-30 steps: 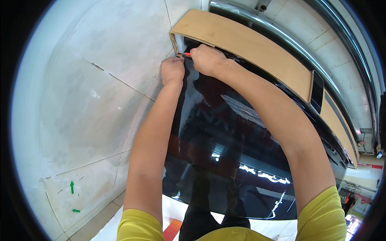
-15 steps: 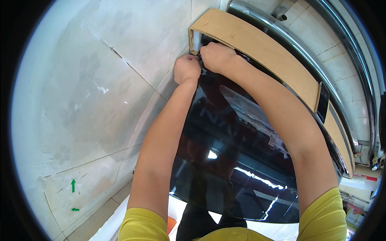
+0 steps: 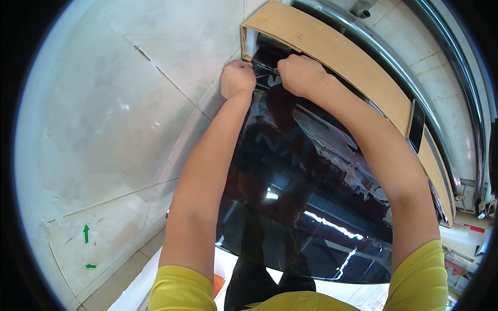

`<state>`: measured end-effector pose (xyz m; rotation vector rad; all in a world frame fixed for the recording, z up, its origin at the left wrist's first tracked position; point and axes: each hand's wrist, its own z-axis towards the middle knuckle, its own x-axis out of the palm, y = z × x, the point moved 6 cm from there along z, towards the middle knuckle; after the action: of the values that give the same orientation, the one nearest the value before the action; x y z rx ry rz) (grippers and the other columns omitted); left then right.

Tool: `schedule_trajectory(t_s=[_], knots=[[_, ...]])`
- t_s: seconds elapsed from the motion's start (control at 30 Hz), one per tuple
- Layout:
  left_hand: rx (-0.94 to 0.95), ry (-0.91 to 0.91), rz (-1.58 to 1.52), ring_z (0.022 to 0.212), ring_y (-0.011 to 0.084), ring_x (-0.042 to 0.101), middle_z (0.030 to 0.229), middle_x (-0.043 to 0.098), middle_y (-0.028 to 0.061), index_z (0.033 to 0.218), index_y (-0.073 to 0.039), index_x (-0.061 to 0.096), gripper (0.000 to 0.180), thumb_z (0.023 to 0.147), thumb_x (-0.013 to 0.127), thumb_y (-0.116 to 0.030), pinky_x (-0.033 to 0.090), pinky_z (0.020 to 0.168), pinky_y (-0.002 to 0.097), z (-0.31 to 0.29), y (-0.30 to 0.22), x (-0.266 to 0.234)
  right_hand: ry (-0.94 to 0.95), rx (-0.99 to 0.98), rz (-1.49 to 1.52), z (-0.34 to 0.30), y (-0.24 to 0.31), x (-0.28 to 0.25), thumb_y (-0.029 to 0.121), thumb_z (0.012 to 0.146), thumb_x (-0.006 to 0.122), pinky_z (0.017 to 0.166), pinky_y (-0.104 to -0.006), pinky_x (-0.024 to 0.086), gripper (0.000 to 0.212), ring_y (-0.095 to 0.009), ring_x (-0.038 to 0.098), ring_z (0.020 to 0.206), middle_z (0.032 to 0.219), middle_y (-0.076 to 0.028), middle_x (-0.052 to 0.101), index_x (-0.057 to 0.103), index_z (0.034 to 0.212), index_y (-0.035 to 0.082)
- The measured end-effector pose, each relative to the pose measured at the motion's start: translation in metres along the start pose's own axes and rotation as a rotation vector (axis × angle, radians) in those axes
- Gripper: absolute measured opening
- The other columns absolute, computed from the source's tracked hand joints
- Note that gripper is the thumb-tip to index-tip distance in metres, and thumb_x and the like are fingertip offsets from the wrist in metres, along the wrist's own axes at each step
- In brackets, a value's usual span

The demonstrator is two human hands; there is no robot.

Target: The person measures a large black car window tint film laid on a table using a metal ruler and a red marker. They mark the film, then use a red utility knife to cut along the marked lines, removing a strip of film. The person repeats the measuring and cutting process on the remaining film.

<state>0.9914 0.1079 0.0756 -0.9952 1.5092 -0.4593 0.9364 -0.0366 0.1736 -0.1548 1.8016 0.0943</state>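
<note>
A wide sheet of dark, glossy film (image 3: 275, 150) comes out of a long cardboard box (image 3: 332, 49) and hangs down in front of me. Inside the box's left end, part of a dark roll (image 3: 272, 46) shows. My left hand (image 3: 238, 80) is closed in a fist on the film's left edge, beside the box's corner. My right hand (image 3: 303, 76), also closed, grips the film along the box's front edge. Between the two hands the film is creased and pulled taut. The fingertips of both hands are hidden.
A phone (image 3: 416, 127) rests on the right part of the box. Behind the box run curved, shiny metal pipes (image 3: 384, 65). Close on the left stands a pale tiled wall (image 3: 119, 119) with small green arrow stickers. Assorted items (image 3: 469, 249) lie at the far right.
My right hand has moved right along the box edge, away from my left hand. More of the roll now shows, and the film between my hands is stretched.
</note>
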Motion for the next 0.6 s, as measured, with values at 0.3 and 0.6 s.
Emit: schedule_trajectory(t_s=[0.3,0.6], knots=[[0.062,-0.025,0.041,0.109,0.0363,0.074,0.114,0.08,0.0132,0.104,-0.022,0.085,0.02,0.093,0.077,-0.037,0.058,0.093,0.0476,0.014,0.007,0.01,0.063,0.073,-0.035,-0.078,-0.051,0.014,0.006,0.091,0.061,0.082,-0.0498,0.063,0.02,-0.043,0.077,0.095,0.097,-0.024,0.078,0.08,0.095,-0.001],[0.191,-0.06,0.062,0.109,0.0373,0.074,0.113,0.079,0.0149,0.106,-0.019,0.085,0.022,0.093,0.078,-0.036,0.057,0.093,0.0472,0.034,0.02,0.023,0.08,0.136,-0.102,-0.16,-0.103,0.035,0.008,0.093,0.062,0.081,-0.0475,0.064,0.019,-0.04,0.078,0.093,0.093,-0.021,0.078,0.08,0.092,0.003]])
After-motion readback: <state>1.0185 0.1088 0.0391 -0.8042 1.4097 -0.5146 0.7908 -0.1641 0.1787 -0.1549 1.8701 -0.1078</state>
